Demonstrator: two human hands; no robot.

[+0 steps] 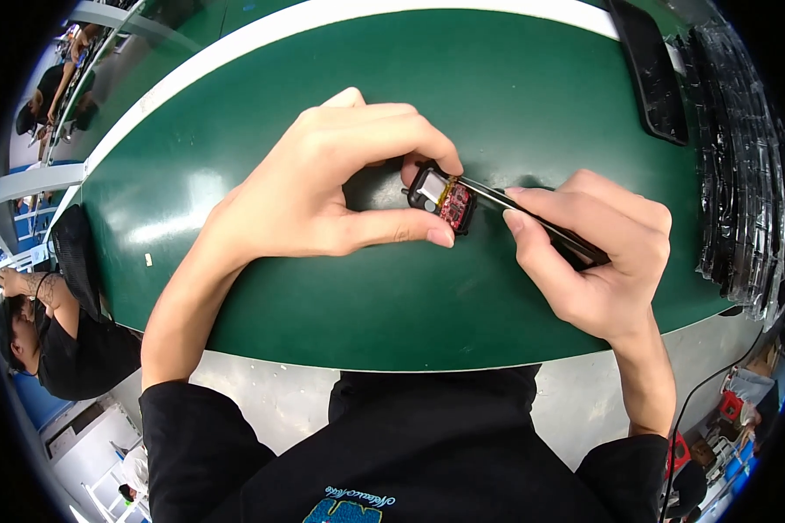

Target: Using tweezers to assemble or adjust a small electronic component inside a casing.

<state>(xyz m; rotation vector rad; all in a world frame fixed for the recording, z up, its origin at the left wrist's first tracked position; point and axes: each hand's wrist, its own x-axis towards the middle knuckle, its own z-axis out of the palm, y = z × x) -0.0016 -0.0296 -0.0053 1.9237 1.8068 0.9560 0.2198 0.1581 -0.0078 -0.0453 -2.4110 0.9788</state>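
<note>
Between the thumb and fingers of my left hand is a small black device casing, its inside facing up. A silver block and a red circuit board with a strip of yellow tape show inside it. My right hand is closed around a pair of dark tweezers, slanting down from upper left to lower right. The tweezers' tips reach the upper edge of the casing, close to my left index fingertip. Whether the tips pinch anything is too small to tell.
A green table lies under my hands. At the far right lies a black flat tray-like thing, beside a stack of clear and black plastic trays. A small pale scrap lies at left. A person in black sits beyond the left edge.
</note>
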